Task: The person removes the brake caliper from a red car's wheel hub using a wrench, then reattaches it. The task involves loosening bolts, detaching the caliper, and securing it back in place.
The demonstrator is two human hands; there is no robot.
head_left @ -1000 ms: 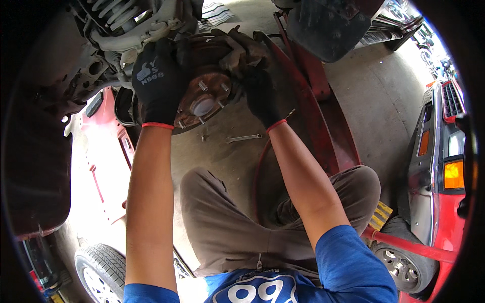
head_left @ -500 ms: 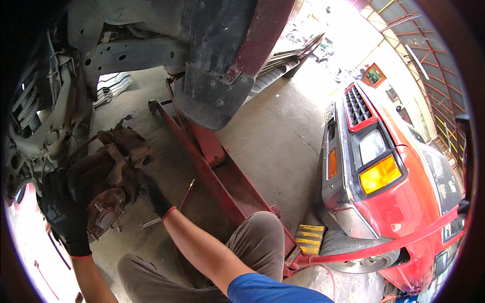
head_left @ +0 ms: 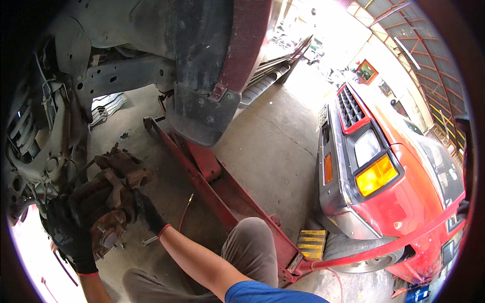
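A rusty brake disc (head_left: 90, 198) and a hub with wheel studs (head_left: 107, 236) hang under the raised vehicle at left. A rusty brake caliper (head_left: 135, 174) sits over the disc's far right side. My left hand (head_left: 68, 230), in a black glove with a red cuff, is closed around the disc's left edge. My right hand (head_left: 147, 209), gloved the same way, is closed against the caliper's lower right part, its fingertips partly hidden behind the rusty metal.
A red floor jack (head_left: 222, 197) runs along the floor, its long handle (head_left: 364, 250) reaching right. A wrench (head_left: 149, 241) and a thin hose (head_left: 186, 209) lie nearby. A coil spring (head_left: 24, 134) is at far left. A red vehicle (head_left: 404, 187) stands right, beside a yellow-black block (head_left: 311, 243).
The view has shifted slightly, so the scene sits a little further left and the hub lower. Both hands stay at the brake assembly.
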